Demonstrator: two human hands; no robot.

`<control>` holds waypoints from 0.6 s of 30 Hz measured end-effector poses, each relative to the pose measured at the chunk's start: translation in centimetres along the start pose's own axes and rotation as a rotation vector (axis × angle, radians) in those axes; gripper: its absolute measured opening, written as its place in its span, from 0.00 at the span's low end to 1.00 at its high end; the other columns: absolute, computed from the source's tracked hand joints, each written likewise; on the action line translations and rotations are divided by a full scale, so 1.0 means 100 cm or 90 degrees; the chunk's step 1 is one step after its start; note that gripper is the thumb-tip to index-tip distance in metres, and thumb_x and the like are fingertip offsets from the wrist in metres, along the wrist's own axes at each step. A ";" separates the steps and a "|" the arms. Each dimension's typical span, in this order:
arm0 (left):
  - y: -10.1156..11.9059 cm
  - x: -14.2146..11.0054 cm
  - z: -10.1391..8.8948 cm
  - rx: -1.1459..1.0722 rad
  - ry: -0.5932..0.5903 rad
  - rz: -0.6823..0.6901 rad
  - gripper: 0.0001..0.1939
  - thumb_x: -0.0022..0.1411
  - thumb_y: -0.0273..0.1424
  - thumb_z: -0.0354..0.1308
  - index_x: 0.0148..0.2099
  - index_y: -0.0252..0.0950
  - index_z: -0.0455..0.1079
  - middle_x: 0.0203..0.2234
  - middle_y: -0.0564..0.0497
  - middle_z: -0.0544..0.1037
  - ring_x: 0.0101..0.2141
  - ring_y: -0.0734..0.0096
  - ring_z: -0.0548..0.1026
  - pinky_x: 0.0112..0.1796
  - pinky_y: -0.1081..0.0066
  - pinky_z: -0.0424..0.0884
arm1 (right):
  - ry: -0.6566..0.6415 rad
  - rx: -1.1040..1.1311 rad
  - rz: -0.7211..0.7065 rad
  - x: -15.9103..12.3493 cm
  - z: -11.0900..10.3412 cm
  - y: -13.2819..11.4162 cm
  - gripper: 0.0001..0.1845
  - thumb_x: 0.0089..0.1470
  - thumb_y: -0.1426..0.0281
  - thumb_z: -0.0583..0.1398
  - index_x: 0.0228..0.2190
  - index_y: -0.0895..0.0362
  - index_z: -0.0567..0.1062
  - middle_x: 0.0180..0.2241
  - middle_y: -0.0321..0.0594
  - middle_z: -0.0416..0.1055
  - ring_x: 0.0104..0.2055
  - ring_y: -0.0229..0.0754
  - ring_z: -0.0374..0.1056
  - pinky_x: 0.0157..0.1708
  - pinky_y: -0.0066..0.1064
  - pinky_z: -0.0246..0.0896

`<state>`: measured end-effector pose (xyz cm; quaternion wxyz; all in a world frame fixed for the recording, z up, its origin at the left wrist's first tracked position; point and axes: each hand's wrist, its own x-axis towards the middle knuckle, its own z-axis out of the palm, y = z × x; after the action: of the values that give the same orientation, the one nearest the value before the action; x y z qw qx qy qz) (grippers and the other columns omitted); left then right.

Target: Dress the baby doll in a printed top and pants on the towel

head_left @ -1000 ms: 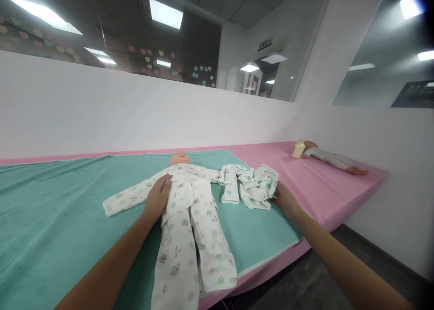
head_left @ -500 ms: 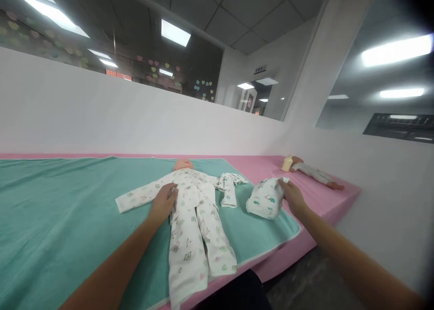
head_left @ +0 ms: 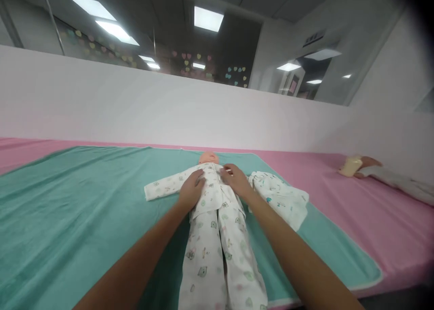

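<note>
A baby doll (head_left: 209, 157) lies on its back, head at the far end, dressed in a white printed long-sleeved top (head_left: 210, 197) and matching trousers (head_left: 203, 260). My left hand (head_left: 192, 190) rests on the left side of the top, fingers loosely bent and apart. On the chest's right side is my right hand (head_left: 236, 179), its fingers touching the top near the shoulder, slightly curled. Neither hand visibly lifts anything. Beside my right forearm lies a loose white cloth garment (head_left: 285, 197) with green print, partly covered by that arm.
A teal blanket (head_left: 84, 210) is spread under the doll on a pink-covered table (head_left: 315, 174). At the far right lie a second doll (head_left: 389, 176) and a pale yellow bottle (head_left: 351, 165). A white wall (head_left: 135, 106) with windows above stands behind.
My right hand has let go of the white green-printed garment, now lying on the blanket, and moved left onto the doll's chest. My view has shifted right-to-left relative to the dolls.
</note>
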<state>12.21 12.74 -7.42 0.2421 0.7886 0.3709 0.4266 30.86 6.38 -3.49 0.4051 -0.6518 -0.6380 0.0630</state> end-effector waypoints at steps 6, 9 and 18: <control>0.015 0.063 0.023 0.021 -0.094 0.035 0.18 0.60 0.26 0.43 0.46 0.36 0.71 0.47 0.46 0.74 0.47 0.60 0.70 0.49 0.62 0.64 | -0.102 -0.234 0.080 0.063 0.034 -0.003 0.21 0.57 0.55 0.47 0.34 0.58 0.69 0.36 0.49 0.72 0.38 0.50 0.66 0.36 0.36 0.55; 0.009 0.074 0.030 0.024 -0.104 0.052 0.18 0.60 0.27 0.43 0.45 0.36 0.72 0.46 0.45 0.74 0.47 0.60 0.70 0.49 0.62 0.64 | -0.103 -0.227 0.064 0.069 0.040 0.009 0.16 0.58 0.62 0.47 0.33 0.57 0.70 0.36 0.48 0.72 0.38 0.48 0.66 0.34 0.33 0.53; 0.007 0.068 0.029 0.080 -0.114 0.066 0.23 0.61 0.27 0.42 0.55 0.39 0.66 0.53 0.50 0.69 0.53 0.63 0.65 0.54 0.63 0.60 | 0.010 -0.108 0.056 0.073 0.052 0.032 0.19 0.59 0.63 0.44 0.24 0.55 0.66 0.27 0.39 0.69 0.30 0.41 0.62 0.28 0.29 0.48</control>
<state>17.37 17.49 -5.10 0.2019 0.8551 0.3329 0.3423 31.57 15.63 -5.72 0.3504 -0.7116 -0.6085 0.0214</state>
